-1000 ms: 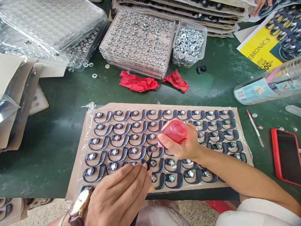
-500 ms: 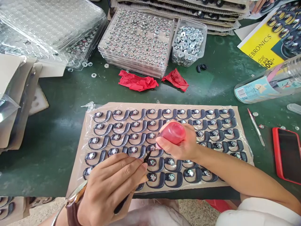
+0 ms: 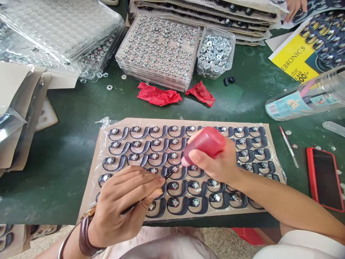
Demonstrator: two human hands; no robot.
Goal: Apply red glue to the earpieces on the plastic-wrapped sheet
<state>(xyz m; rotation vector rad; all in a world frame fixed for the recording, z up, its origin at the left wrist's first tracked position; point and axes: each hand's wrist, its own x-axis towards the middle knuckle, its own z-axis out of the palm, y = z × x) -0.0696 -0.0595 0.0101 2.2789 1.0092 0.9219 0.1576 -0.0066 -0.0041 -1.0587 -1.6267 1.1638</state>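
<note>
Pinched in my left hand (image 3: 129,203) is a pair of black tweezers (image 3: 169,175), its tip pointing up and right at a small round speaker (image 3: 174,169) in a dark curved plastic shell. My right hand (image 3: 222,163) is wrapped around a red squeeze bottle (image 3: 206,144), tilted so that its nozzle comes down beside the same speaker, close to the tweezers' tip. Whether either tip touches it, I cannot tell. Rows of similar shells with speakers lie on a film-covered cardboard sheet (image 3: 90,190) under both hands, which hide some of them.
Behind the sheet lie red cloth scraps (image 3: 159,94), a stack of speaker trays (image 3: 159,46) and a tub of metal washers (image 3: 215,50). To the right are a clear plastic bottle (image 3: 288,106), a pen-like tool (image 3: 289,147) and a red-cased phone (image 3: 326,180). Another person's hand (image 3: 295,8) shows at top right.
The red bottle has tipped over more to the right, and its nozzle now shows at the speaker. My left hand has shifted slightly, keeping the tweezers near the same speaker.
</note>
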